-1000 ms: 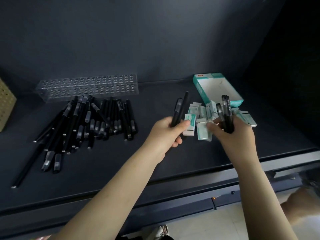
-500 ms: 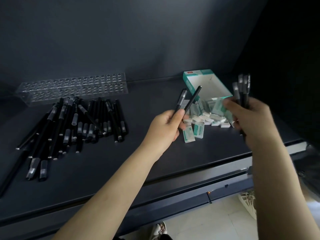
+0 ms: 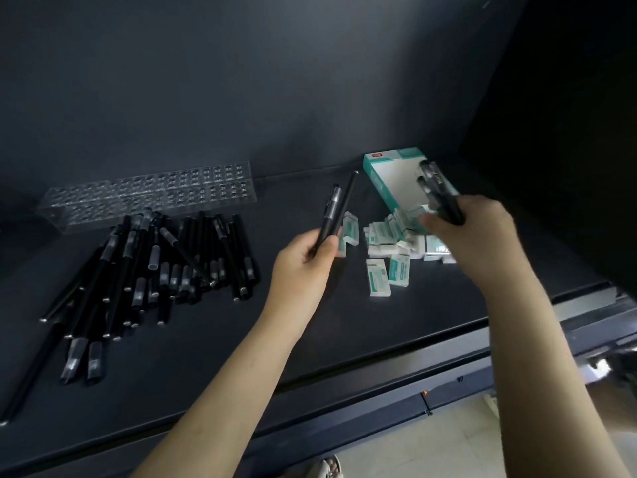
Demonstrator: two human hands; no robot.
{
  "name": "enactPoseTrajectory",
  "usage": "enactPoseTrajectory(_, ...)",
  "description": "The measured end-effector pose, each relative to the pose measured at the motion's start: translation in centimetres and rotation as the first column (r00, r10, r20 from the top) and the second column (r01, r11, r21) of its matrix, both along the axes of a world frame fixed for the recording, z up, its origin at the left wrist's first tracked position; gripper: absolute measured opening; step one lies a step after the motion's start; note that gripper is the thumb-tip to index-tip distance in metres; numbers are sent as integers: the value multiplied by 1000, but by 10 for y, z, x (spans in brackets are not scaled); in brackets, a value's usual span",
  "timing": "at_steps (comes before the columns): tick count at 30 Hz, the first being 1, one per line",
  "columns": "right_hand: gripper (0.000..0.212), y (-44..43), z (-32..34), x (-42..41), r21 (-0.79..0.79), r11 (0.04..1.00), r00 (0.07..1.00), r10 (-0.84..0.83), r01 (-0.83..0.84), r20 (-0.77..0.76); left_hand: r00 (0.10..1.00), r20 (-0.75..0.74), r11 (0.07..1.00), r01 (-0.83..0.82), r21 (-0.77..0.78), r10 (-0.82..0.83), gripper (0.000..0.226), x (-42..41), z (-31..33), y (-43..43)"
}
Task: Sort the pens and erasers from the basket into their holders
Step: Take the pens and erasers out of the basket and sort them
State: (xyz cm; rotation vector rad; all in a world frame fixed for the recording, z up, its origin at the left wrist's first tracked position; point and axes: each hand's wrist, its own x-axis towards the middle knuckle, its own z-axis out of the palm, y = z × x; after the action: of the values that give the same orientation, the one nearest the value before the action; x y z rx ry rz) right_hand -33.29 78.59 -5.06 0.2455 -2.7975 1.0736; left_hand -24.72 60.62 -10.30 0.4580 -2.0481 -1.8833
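The right hand (image 3: pixel 472 236) covers the near end of the open teal-and-white box (image 3: pixel 393 181) and part of the heap of wrapped erasers (image 3: pixel 389 250), so how far the heap runs under it cannot be told. The lower ends of every held pen are buried in the palms. At the left edge one long pen is cut off by the frame, and the far right of the scene is too dark to read.

The left hand (image 3: pixel 303 260) grips two black pens (image 3: pixel 332 215), thumb over them, tips pointing up and away. The right hand clutches a bundle of black pens (image 3: pixel 439 191), their number unclear, slanting over the box.

A large pile of loose pens (image 3: pixel 165 263) lies on the left of the dark tabletop (image 3: pixel 344 332), just in front of a clear holder (image 3: pixel 148 198) pierced with rows of holes. The erasers lie at the right, beside the box. A dark wall (image 3: pixel 241 81) rises behind, and pale floor (image 3: pixel 413 443) shows below the tabletop's edge.
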Motion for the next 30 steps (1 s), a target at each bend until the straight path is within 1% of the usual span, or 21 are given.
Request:
enactPoseTrajectory(1, 30, -14, 1, 8, -31, 998, 999, 52, -51, 8, 999, -22, 999, -29, -43, 29, 24, 4, 5, -5)
enactPoseTrajectory(3, 30, -45, -3, 22, -148, 977, 985, 163, -153, 56, 995, -47, 987, -96, -132, 91, 25, 12, 14, -20)
enactPoseTrajectory(5, 30, -77, -12, 31, -307, 933, 958, 244, -189, 152, 986, -47, 961, -166, -222, 160, 22, 23, 22, -41)
enactPoseTrajectory(7, 34, -107, -20, 37, -426, 881, 918, 325, -206, 227, 971, -35, 930, -236, -282, 236, 20, 36, 26, -67)
enactPoseTrajectory(9, 31, -134, -21, 44, -482, 843, 874, 403, -239, 272, 947, -17, 893, -308, -330, 320, 19, 51, 28, -94)
enactPoseTrajectory(11, 28, -159, -21, 47, -499, 819, 834, 466, -281, 295, 918, 3, 850, -366, -380, 397, 19, 65, 26, -120)
enactPoseTrajectory(13, 28, -182, -21, 49, -484, 813, 805, 506, -325, 309, 888, 16, 798, -406, -446, 460, 28, 76, 21, -144)
enactPoseTrajectory(15, 28, -204, -23, 47, -440, 817, 791, 528, -374, 309, 865, 7, 738, -424, -525, 502, 28, 83, 16, -161)
enactPoseTrajectory(18, 45, -226, -26, 45, -354, 839, 804, 519, -414, 290, 853, -44, 619, -412, -669, 519, 21, 87, 10, -171)
enactPoseTrajectory(20, 53, -240, -30, 47, -309, 852, 821, 504, -422, 268, 840, -41, 565, -399, -722, 541, 21, 88, 2, -180)
enactPoseTrajectory(22, 54, -248, -33, 48, -267, 864, 829, 493, -428, 265, 834, -14, 563, -385, -731, 552, 23, 89, -4, -187)
enactPoseTrajectory(24, 45, -252, -38, 49, -238, 864, 827, 496, -443, 263, 837, 1, 584, -381, -717, 547, 26, 90, -6, -189)
enactPoseTrajectory(25, 44, -253, -39, 50, -220, 865, 829, 497, -451, 255, 838, 3, 597, -387, -703, 545, 28, 91, -5, -189)
enactPoseTrajectory(28, 54, -255, -39, 51, -193, 865, 832, 500, -464, 241, 834, 16, 654, -420, -629, 551, 35, 93, 1, -188)
enactPoseTrajectory(30, 54, -254, -40, 50, -182, 858, 832, 511, -480, 216, 840, 16, 656, -410, -634, 542, 34, 95, 3, -188)
